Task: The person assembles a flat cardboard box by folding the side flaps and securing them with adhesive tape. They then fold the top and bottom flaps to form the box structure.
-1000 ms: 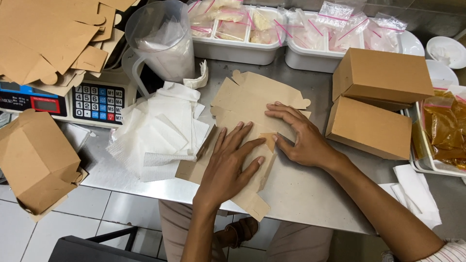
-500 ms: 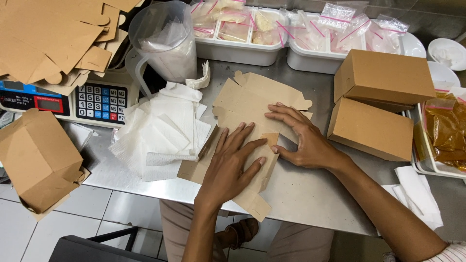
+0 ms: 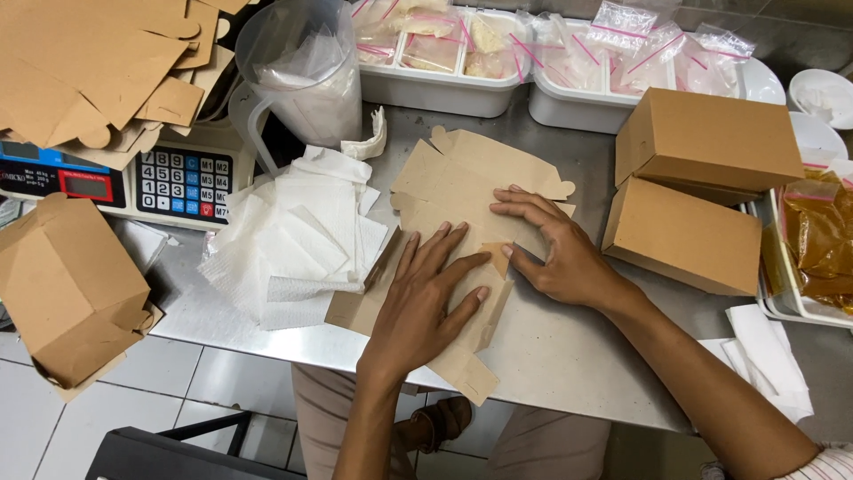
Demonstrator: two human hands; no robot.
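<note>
**Both hands pressing a flat box blank**

We are seeing the left hand (image 3: 425, 307) lying palm down, fingers spread and straight, on the blank (image 3: 462, 191), a flat brown cardboard cutout. It is gripping nothing; it is only pressing. The right hand (image 3: 555, 249) is also lying open and flat on the blank, just beside the left, with its fingers pointing toward the left edge of the surface (image 3: 569, 356) and its thumb touching a small folded tab. Neither hand is closing around anything.

The blank is lying in the middle of the surface, and its lower end is reaching the near edge. Touching its left side, we are seeing a loose pile of white paper sheets (image 3: 293, 240). Behind that pile a clear plastic jug (image 3: 302, 67) is standing, with a scale (image 3: 160, 178) to its left, half covered by a stack of more blanks (image 3: 89, 62) at the far left corner. Two closed brown boxes (image 3: 702, 187) are sitting toward the right edge, one behind the other. Along the far edge, white trays (image 3: 444, 89) are holding small clear bags (image 3: 622, 40). A half-folded box (image 3: 67, 284) is hanging out past the left edge.
</note>
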